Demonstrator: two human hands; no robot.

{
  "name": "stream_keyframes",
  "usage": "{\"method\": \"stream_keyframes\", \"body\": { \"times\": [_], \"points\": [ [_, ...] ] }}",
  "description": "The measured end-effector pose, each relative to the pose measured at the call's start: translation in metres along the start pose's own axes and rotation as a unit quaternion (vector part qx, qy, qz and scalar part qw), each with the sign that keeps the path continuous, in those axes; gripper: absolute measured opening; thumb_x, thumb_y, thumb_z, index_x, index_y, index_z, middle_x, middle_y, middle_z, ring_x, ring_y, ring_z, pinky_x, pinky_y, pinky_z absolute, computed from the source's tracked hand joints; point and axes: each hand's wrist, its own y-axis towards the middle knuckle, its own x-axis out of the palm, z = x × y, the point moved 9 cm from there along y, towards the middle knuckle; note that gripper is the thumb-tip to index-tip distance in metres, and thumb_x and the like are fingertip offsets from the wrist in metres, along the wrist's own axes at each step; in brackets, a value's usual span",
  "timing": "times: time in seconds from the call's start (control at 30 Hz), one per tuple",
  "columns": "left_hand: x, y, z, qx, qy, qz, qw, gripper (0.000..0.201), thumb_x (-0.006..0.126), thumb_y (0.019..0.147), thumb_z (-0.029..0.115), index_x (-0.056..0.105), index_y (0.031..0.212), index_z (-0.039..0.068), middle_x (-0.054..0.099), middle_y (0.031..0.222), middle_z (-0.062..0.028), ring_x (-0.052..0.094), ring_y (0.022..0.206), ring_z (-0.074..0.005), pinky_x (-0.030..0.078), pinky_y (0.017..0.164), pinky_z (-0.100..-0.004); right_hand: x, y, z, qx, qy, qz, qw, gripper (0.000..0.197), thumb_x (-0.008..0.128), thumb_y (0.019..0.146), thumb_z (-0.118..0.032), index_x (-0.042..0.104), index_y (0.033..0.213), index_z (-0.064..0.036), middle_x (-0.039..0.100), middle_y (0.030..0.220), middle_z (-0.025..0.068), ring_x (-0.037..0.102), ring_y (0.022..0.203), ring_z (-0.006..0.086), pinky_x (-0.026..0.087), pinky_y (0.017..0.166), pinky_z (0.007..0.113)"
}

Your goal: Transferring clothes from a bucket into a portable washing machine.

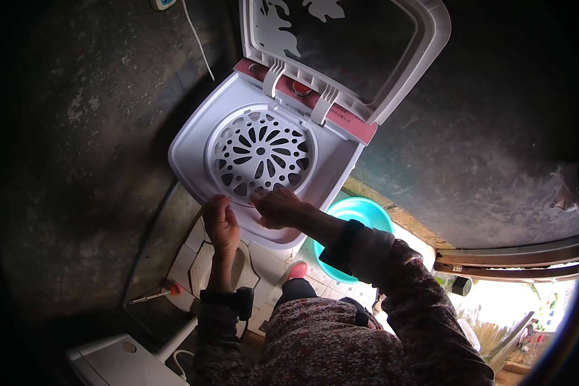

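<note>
A small white washing machine stands in front of me with its lid raised. Inside its round opening lies a white perforated disc-shaped cover with petal-shaped holes. My right hand is at the near edge of this cover, its fingers bent down and closed; whatever they grip is hidden. Beside it, my left hand is above the machine's near left rim with its fingers curled in. I cannot make out anything between them.
A turquoise basin sits on the tiled floor right of the machine. Below my left hand is a squat toilet. A grey hose runs down the left wall. At lower left stands a white box-like object. Bright light enters at lower right.
</note>
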Motion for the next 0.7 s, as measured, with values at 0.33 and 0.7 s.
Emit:
{"method": "stream_keyframes", "body": {
  "times": [0.33, 0.7],
  "points": [
    [-0.003, -0.006, 0.002, 0.011, -0.014, 0.028, 0.999, 0.038, 0.046, 0.060, -0.014, 0.052, 0.090, 0.008, 0.052, 0.091, -0.0089, 0.049, 0.088, -0.0274, 0.040, 0.076, -0.0354, -0.072, -0.007, 0.004, 0.042, -0.003, 0.108, 0.993, 0.026, 0.053, 0.070, -0.013, 0.045, 0.093, -0.0075, 0.058, 0.066, 0.0110, 0.058, 0.063, 0.0312, 0.044, 0.054, 0.040],
    [0.000, -0.008, -0.003, 0.004, -0.012, 0.023, 1.000, 0.036, 0.045, 0.061, -0.014, 0.052, 0.090, 0.008, 0.052, 0.092, -0.0086, 0.049, 0.088, -0.0273, 0.041, 0.075, -0.0360, -0.229, -0.062, 0.049, 0.070, -0.027, 0.360, 0.930, 0.028, 0.058, 0.073, -0.016, 0.049, 0.099, -0.0119, 0.062, 0.078, 0.0088, 0.061, 0.066, 0.0227, 0.048, 0.061, 0.032]
  ]
}}
